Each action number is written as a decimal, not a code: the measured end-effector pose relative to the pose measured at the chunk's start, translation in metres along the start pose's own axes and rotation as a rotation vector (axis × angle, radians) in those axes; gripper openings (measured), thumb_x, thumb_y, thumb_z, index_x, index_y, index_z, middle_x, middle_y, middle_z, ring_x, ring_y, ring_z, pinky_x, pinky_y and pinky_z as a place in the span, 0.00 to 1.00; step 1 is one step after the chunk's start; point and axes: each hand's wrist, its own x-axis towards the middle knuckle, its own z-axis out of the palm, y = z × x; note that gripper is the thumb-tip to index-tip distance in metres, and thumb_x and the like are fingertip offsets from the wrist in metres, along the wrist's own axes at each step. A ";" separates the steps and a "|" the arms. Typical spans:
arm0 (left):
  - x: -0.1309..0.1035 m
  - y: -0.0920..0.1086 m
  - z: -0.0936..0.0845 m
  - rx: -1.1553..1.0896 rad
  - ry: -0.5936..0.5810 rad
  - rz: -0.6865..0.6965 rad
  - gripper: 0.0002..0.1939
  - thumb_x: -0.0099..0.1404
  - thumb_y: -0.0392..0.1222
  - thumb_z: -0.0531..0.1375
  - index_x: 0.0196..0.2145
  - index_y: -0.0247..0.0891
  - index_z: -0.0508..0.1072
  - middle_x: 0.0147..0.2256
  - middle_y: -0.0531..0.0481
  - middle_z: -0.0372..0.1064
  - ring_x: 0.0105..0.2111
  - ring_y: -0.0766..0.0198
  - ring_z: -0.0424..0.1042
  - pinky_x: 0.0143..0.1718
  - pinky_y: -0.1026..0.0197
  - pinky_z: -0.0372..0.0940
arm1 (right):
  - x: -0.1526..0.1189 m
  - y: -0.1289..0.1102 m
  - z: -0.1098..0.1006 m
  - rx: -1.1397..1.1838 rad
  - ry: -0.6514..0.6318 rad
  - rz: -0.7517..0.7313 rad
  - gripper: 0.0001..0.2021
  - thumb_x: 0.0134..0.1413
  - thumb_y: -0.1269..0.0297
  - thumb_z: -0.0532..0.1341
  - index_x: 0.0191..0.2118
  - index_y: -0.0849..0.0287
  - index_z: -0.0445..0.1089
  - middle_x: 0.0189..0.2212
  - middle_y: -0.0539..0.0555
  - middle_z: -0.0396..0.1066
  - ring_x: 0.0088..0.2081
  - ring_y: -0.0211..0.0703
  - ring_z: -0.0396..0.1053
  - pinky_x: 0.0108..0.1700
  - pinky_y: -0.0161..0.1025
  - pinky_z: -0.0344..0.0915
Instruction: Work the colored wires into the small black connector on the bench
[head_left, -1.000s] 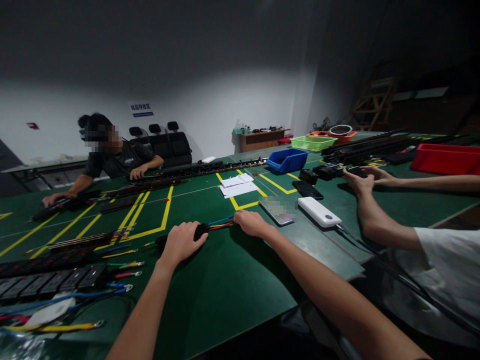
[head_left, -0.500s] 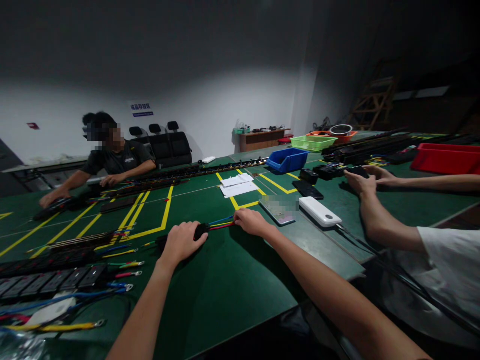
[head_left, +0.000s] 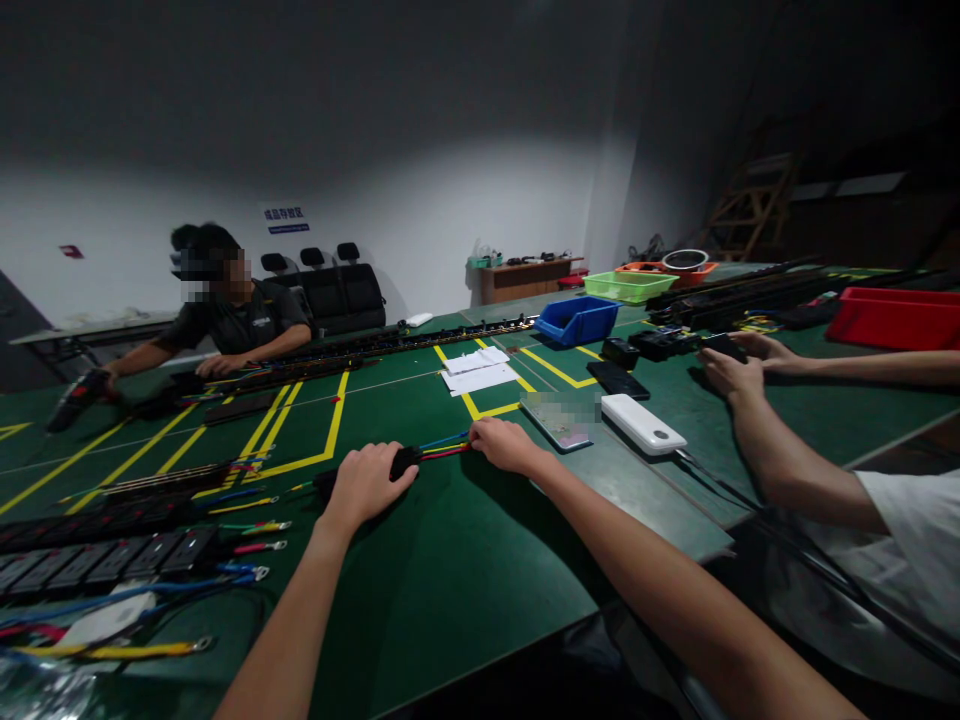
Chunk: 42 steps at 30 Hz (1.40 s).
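Note:
My left hand (head_left: 369, 485) is wrapped over a black block-like part (head_left: 406, 460) lying on the green table (head_left: 420, 590); most of the part is hidden under the palm. Blue, yellow and red wires (head_left: 444, 450) run out of its right end. At their far end, my right hand (head_left: 501, 443) pinches them, and the wire tips are covered by its fingers. To the left of my left hand lie black socket strips (head_left: 112, 565) with coloured leads that end in ring terminals (head_left: 261, 573).
Beyond my right hand lie a phone (head_left: 556, 422), a white power bank (head_left: 642, 424) with a cable, and white papers (head_left: 478, 372). Blue (head_left: 576, 320) and red (head_left: 892, 318) bins stand farther off. A co-worker sits across with a power drill (head_left: 75, 400); another's hands (head_left: 739, 370) are at right.
My hands have kept nearly the same position and grip. The co-worker across has raised and tilted the drill. The hands at the right have shifted slightly to the right.

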 end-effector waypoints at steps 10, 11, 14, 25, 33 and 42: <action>0.000 0.000 0.000 0.002 -0.002 0.006 0.31 0.69 0.65 0.48 0.52 0.38 0.74 0.42 0.41 0.76 0.40 0.52 0.74 0.41 0.53 0.64 | 0.000 0.000 0.000 0.069 0.013 0.025 0.10 0.64 0.66 0.58 0.47 0.56 0.74 0.46 0.56 0.75 0.46 0.45 0.71 0.41 0.35 0.59; 0.000 -0.001 0.001 0.009 0.009 0.009 0.31 0.69 0.65 0.48 0.51 0.38 0.74 0.42 0.41 0.76 0.40 0.51 0.74 0.41 0.52 0.64 | 0.000 0.000 0.001 0.069 0.015 0.023 0.10 0.65 0.66 0.57 0.47 0.56 0.73 0.46 0.56 0.75 0.46 0.45 0.71 0.41 0.35 0.59; 0.001 -0.001 0.003 0.025 0.033 0.017 0.31 0.69 0.64 0.48 0.50 0.37 0.75 0.41 0.41 0.76 0.40 0.51 0.74 0.41 0.52 0.64 | 0.000 0.000 0.003 0.054 0.020 0.022 0.10 0.66 0.65 0.56 0.48 0.57 0.73 0.47 0.57 0.75 0.47 0.46 0.71 0.42 0.36 0.59; -0.001 0.002 -0.003 -0.001 -0.004 0.006 0.31 0.69 0.64 0.49 0.51 0.37 0.74 0.41 0.41 0.76 0.40 0.51 0.73 0.41 0.52 0.65 | 0.001 -0.001 0.006 0.007 -0.007 0.007 0.10 0.69 0.65 0.53 0.50 0.57 0.69 0.49 0.58 0.73 0.46 0.46 0.72 0.41 0.37 0.59; -0.001 0.002 -0.005 -0.008 -0.013 0.006 0.30 0.69 0.63 0.48 0.51 0.37 0.74 0.42 0.41 0.76 0.40 0.53 0.73 0.41 0.53 0.65 | -0.001 -0.003 0.003 0.009 -0.013 0.012 0.11 0.69 0.65 0.53 0.50 0.56 0.70 0.50 0.58 0.72 0.47 0.46 0.71 0.40 0.36 0.59; -0.001 0.002 -0.003 0.024 0.009 0.020 0.30 0.70 0.63 0.48 0.51 0.37 0.74 0.42 0.40 0.76 0.40 0.52 0.73 0.40 0.53 0.64 | 0.000 -0.004 0.003 -0.036 -0.028 0.015 0.11 0.68 0.66 0.52 0.48 0.55 0.71 0.47 0.58 0.73 0.45 0.47 0.72 0.40 0.37 0.59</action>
